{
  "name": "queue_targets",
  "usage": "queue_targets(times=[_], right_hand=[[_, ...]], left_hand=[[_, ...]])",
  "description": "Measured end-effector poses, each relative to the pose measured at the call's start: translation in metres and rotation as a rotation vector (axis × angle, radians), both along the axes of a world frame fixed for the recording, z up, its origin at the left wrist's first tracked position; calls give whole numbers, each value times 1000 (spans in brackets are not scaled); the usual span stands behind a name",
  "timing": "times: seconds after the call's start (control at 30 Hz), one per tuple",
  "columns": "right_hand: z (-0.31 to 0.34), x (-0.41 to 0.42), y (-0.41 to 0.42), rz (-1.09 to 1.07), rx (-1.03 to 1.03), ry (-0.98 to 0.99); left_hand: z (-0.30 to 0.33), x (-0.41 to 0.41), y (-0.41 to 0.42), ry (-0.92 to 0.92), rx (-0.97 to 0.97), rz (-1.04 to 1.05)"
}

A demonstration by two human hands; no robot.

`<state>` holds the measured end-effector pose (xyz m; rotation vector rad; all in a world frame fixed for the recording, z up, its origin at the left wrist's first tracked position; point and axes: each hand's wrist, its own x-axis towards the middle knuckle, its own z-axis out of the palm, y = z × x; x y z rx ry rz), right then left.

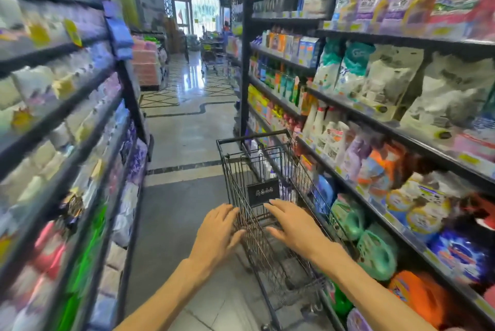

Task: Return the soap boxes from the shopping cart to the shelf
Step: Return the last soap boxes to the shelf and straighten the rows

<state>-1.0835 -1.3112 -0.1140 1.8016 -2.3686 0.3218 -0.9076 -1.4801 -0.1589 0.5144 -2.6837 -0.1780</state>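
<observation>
A black wire shopping cart (251,140) stands in the aisle close to the right-hand shelving. Both my hands reach toward its near end. My left hand (217,231) is spread open at the cart's left rear edge, fingers apart, holding nothing. My right hand (292,226) hovers open over the cart's rear, just below a small black sign on the basket. No soap boxes are clearly visible in the cart; a few blurred items show through the wires toward its front. The view is motion-blurred.
The tall right-hand shelf (375,121) holds detergent bags, bottles and tubs. The left shelving (67,116) carries blurred packs of tissue and pads. The tiled aisle floor (184,129) runs ahead to a bright doorway (205,11), with stacked pink packs (146,62) at the left corner.
</observation>
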Motion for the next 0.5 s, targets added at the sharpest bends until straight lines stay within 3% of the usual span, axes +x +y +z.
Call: queue_targets(times=[0.2,0.5], right_hand=[[-24,-70,-99,19,12,-58],[-32,-219,-196,-91,53,-80]], left_hand=[[-7,-64,-83,-15,-15,43],[-2,-221,-192,-76,-2,-69]])
